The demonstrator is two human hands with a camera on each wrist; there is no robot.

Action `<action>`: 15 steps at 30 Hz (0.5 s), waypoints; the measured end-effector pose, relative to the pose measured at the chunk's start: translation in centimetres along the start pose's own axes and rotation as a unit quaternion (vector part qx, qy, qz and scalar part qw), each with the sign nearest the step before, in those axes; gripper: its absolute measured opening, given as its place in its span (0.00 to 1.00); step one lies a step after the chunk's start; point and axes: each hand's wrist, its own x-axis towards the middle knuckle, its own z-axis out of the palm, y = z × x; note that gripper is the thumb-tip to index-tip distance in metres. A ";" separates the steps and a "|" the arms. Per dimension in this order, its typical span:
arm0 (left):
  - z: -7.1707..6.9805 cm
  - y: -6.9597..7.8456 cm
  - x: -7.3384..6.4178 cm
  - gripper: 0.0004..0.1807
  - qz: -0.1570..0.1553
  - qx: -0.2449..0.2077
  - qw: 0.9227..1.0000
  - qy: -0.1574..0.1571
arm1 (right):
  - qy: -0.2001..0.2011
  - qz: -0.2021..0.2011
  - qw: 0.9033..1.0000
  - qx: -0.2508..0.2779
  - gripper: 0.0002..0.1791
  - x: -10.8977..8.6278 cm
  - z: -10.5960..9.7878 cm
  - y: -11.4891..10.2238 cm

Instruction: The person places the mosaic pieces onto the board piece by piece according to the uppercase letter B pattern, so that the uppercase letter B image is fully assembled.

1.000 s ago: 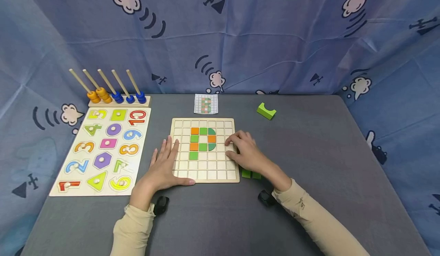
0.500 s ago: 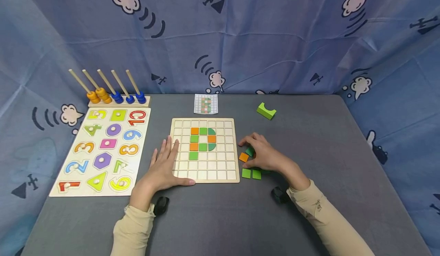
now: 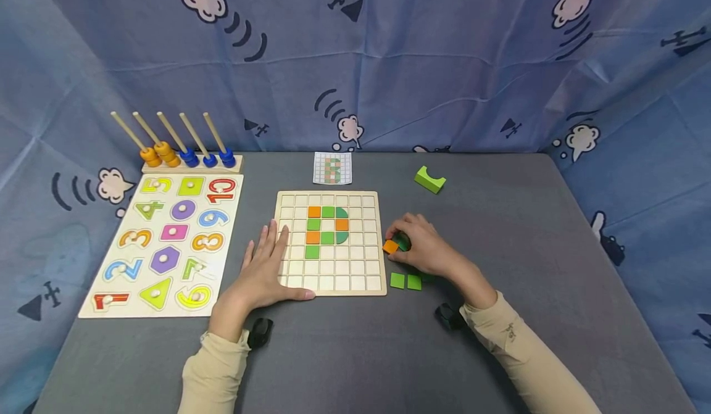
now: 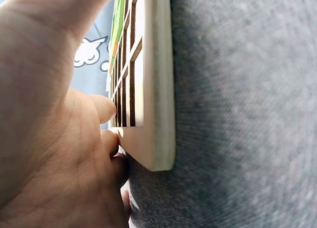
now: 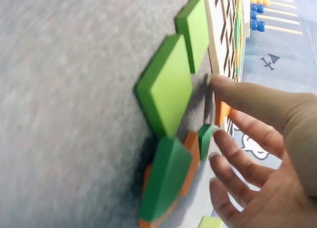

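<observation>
My right hand (image 3: 424, 248) pinches an orange square tile (image 3: 390, 247) between thumb and index finger, just right of the wooden grid board (image 3: 366, 268). In the right wrist view, that orange tile (image 5: 223, 111) is partly hidden behind the thumb. Dark green tiles (image 5: 167, 181) and more orange pieces lie on the cloth beneath this hand. Two light green square tiles (image 3: 405, 281) lie near the board's lower right corner. My left hand (image 3: 261, 272) rests with spread fingers on the board's left edge, thumb along the front edge. Orange, green and teal tiles (image 3: 328, 238) form a P-like shape on the grid.
A printed pattern card (image 3: 332, 168) lies behind the board. Right of it sits a light green arched block (image 3: 430, 180). A number-and-shape puzzle board (image 3: 174, 232) lies at the left, with a peg abacus (image 3: 192, 162) behind it. Patterned cloth (image 3: 444, 62) hangs behind the table.
My right hand has moved from the board's right side to the loose tiles and taken hold of an orange tile, now shifted slightly up and left. My left hand has stayed put.
</observation>
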 end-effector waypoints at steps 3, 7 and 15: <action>0.0 0.0 0.0 0.80 0.000 0.001 1.000 0.001 | 0.008 -0.003 1.000 0.025 0.16 0.4 0.3 -0.5; -0.1 -0.1 0.0 0.80 -0.004 0.004 1.000 -0.003 | 0.013 -0.020 0.998 0.063 0.16 1.0 0.6 -1.4; 0.0 -0.1 0.1 0.79 -0.006 0.004 1.000 -0.002 | 0.041 -0.049 0.992 0.108 0.14 1.9 1.9 -3.2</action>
